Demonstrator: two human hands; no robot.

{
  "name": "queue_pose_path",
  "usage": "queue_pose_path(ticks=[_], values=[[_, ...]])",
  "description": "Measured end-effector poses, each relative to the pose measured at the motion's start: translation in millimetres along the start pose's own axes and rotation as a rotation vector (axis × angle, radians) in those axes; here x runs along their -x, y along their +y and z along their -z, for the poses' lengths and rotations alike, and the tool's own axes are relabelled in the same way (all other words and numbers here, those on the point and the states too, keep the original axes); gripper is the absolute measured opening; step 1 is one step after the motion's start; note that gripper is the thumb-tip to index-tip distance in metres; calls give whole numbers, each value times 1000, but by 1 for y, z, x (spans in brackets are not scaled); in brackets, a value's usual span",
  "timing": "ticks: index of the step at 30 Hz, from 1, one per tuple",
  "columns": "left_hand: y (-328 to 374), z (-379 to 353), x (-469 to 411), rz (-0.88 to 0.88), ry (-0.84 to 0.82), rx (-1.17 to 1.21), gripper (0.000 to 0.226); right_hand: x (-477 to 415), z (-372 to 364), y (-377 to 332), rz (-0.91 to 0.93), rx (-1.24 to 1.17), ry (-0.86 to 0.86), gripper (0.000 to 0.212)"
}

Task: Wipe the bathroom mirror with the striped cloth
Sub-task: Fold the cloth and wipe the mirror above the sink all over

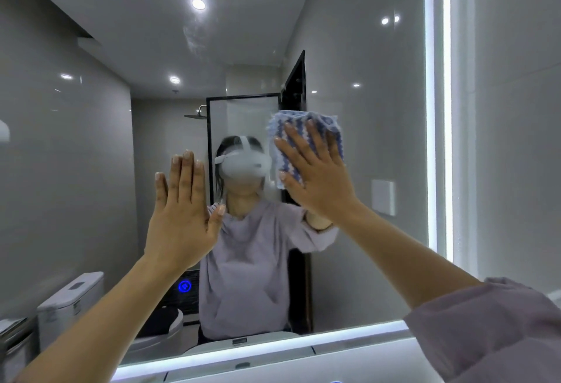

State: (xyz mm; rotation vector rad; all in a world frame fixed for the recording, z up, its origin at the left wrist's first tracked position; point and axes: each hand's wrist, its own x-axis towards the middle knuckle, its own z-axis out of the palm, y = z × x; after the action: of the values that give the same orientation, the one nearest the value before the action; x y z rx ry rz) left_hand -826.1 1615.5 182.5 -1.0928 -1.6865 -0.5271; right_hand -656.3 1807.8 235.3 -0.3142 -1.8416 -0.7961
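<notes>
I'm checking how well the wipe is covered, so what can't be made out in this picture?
- Head view: most of the striped cloth lies under the right hand.
- Whether the left hand touches the mirror cannot be told.
- The mirror's left and top are cut off by the frame edges.
- Smears on the glass are too faint to judge.

Mirror point(91, 139) glass open at upper left, top and far right up to the lit strip point(437, 139). Centre blocked: left hand point(182, 215) flat, right hand point(315, 176) on striped cloth point(303, 127).

2 hands point(182, 218), 1 striped cloth point(303, 127), 1 mirror point(364, 139), 1 toilet point(69, 297).
</notes>
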Motion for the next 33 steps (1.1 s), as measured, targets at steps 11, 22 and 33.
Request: queue_pose_path(ticks=[11,22,33], values=[[2,1,0,13,-6,1,80,74,12,122,-526,-60,-37,61],[2,2,-2,43,-60,-14,81,44,17,81,-815,-62,-15,67],[1,1,0,53,-49,5,79,-59,6,-2,-479,-46,21,63]])
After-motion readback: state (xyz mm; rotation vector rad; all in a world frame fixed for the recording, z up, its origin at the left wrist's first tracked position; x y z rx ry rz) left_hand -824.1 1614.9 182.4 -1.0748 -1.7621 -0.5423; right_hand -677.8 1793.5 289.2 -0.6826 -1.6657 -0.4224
